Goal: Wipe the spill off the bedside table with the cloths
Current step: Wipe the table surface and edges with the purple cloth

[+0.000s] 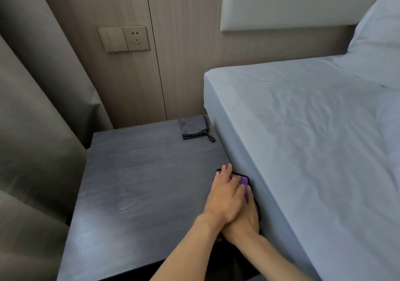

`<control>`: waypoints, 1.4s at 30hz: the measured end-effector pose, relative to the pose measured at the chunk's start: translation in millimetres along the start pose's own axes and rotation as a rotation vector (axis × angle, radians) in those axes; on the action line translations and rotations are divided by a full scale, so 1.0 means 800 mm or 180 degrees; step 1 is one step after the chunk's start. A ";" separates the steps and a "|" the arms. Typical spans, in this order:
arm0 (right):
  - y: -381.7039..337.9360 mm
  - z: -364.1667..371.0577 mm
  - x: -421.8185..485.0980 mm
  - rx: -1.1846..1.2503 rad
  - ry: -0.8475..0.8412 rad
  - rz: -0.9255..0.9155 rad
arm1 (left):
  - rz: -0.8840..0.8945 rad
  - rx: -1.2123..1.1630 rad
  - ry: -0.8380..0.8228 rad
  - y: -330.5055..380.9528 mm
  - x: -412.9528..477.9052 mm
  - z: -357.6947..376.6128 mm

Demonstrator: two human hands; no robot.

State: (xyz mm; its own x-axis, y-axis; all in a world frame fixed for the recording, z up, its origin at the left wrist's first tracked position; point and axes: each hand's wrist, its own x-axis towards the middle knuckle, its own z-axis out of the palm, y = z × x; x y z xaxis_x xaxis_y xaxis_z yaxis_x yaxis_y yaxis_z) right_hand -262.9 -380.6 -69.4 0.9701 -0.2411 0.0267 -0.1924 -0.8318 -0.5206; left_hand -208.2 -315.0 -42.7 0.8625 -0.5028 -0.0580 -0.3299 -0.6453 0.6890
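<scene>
A dark grey bedside table fills the lower middle of the head view. On its right side, tight against the bed, lies a purple cloth with a dark border. Both hands press flat on it. My left hand lies on top, fingers spread over the cloth, and crosses over my right hand, which rests beneath it nearer the bed. A folded grey cloth with a black loop sits at the table's far right corner, untouched. A faint wet sheen shows left of the hands.
A bed with a pale blue sheet borders the table's right edge. A grey curtain hangs along the left. A wood-panelled wall with a switch and socket plate stands behind the table.
</scene>
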 end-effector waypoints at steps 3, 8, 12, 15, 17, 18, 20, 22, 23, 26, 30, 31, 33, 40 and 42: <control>-0.009 0.012 0.023 -0.0766 -0.0210 -0.0258 | -0.0006 -0.0171 0.0439 -0.028 -0.013 -0.029; -0.016 0.028 0.038 -0.1345 -0.0085 -0.0348 | -0.0298 0.0793 0.1170 -0.124 -0.044 -0.123; -0.019 0.031 0.039 -0.1345 -0.0048 -0.0411 | -0.0935 0.1457 0.1720 -0.221 -0.083 -0.201; -0.039 0.043 0.031 -0.1361 -0.0063 -0.0571 | -0.1456 0.1770 0.2016 -0.259 -0.113 -0.239; -0.062 0.054 0.019 -0.1261 -0.0143 -0.0704 | -0.1761 0.1764 0.2116 -0.273 -0.129 -0.251; -0.075 0.061 0.013 -0.1213 -0.0157 -0.0804 | -0.1862 0.1767 0.2123 -0.280 -0.136 -0.255; -0.100 0.074 0.000 -0.1138 -0.0182 -0.1010 | -0.2069 0.1679 0.1986 -0.290 -0.147 -0.258; -0.126 0.086 -0.014 -0.1072 -0.0222 -0.1206 | -0.2283 0.1367 0.1816 -0.295 -0.155 -0.256; -0.139 0.092 -0.021 -0.1040 -0.0226 -0.1297 | -0.2309 0.1182 0.1785 -0.297 -0.157 -0.253; -0.174 0.109 -0.038 -0.0957 -0.0360 -0.1514 | -0.2087 0.0619 0.1946 -0.299 -0.157 -0.244; -0.208 0.130 -0.043 -0.0883 -0.0456 -0.1681 | -0.1894 0.0404 0.1962 -0.296 -0.158 -0.241; -0.216 0.135 -0.038 -0.0858 -0.0456 -0.1686 | -0.1890 0.0385 0.1965 -0.295 -0.158 -0.241; -0.232 0.145 -0.024 -0.0820 -0.0481 -0.1652 | -0.1846 0.0381 0.1978 -0.294 -0.160 -0.240; -0.271 0.158 0.051 -0.0966 -0.0896 -0.1629 | -0.1925 0.0525 0.1842 -0.289 -0.161 -0.238; -0.280 0.160 0.070 -0.0987 -0.0924 -0.1542 | -0.1929 0.0491 0.1817 -0.289 -0.160 -0.238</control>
State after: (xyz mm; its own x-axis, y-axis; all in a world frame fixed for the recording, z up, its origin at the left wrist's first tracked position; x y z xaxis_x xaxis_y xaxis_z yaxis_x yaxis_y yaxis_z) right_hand -146.3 -143.6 -60.5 0.9499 0.3071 -0.0578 0.2859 -0.9288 -0.2356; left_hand -169.4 7.8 -56.8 0.9550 0.2962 0.0168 0.2390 -0.8017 0.5478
